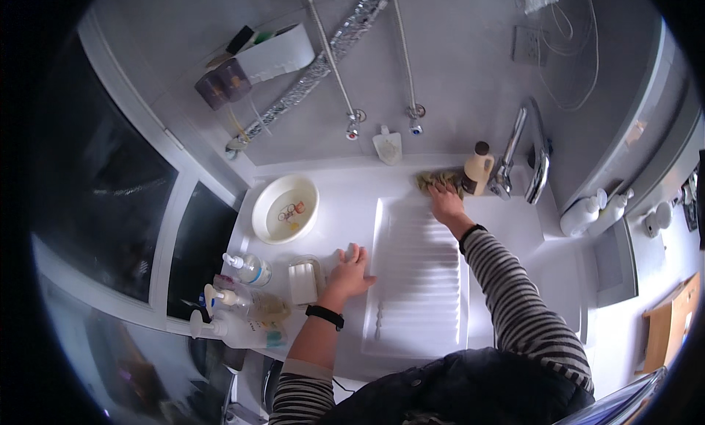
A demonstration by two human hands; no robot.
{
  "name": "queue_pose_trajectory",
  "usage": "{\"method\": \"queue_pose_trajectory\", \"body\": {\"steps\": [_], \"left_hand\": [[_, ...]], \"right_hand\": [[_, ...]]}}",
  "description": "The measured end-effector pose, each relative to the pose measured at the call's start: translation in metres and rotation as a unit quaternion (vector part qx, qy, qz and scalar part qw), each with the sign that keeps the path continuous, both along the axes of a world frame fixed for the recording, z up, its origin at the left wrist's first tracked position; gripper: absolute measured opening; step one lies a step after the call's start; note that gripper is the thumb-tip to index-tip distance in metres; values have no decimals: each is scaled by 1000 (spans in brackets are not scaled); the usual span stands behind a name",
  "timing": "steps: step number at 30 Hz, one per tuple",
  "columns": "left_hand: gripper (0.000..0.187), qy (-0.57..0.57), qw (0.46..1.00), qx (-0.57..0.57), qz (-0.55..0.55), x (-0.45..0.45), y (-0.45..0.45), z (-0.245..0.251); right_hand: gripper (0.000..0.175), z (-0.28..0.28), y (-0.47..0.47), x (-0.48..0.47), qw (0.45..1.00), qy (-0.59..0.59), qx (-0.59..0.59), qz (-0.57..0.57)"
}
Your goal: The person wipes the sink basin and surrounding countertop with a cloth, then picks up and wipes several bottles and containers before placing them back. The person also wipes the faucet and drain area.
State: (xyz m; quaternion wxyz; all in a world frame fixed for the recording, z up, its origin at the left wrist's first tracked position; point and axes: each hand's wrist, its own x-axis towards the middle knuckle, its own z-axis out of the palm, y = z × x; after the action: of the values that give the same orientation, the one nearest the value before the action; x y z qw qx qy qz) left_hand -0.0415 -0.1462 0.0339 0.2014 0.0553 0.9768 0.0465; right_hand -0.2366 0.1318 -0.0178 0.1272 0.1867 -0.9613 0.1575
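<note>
My right hand (447, 204) lies on a crumpled olive-brown cloth (427, 180) at the back ledge of the white laundry sink counter (341, 204), its fingers pressed into the fabric. Just right of the cloth stands a tan jug-shaped bottle (477, 171) with a dark cap and a handle. My left hand (350, 275) is spread over the counter with nothing in it, at the left edge of the ribbed washboard (418, 282). Beside that hand sits a white bar of soap (302, 283) in a clear dish.
A white basin (259, 215) holding small objects stands back left. Several pump bottles (253, 269) line the left edge. A chrome faucet (502, 177) rises at the back right, near the sink bowl (556, 282). Two valves (353, 128) and a foil duct (308, 78) are on the wall.
</note>
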Motion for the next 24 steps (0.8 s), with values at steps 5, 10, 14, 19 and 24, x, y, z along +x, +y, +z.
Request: {"method": "queue_pose_trajectory", "body": {"steps": [5,10,14,19,24], "left_hand": [[91,-39,999,-3,7,-5,2,0],[90,-39,999,-1,1,-3,0,-3],[88,-13,1000,10,-3,-1,-4,-7],[87,8,1000,18,-13,0,-5,-10],[87,21,999,26,-5,1,-5,-16]], "right_hand": [[34,62,-17,-16,968,-230,-97,16],[32,112,-83,-36,943,225,-202,137],[40,122,-115,-69,936,329,-84,89],[41,108,-121,-80,976,198,-58,68],[28,113,-96,-62,990,96,-56,90]]}}
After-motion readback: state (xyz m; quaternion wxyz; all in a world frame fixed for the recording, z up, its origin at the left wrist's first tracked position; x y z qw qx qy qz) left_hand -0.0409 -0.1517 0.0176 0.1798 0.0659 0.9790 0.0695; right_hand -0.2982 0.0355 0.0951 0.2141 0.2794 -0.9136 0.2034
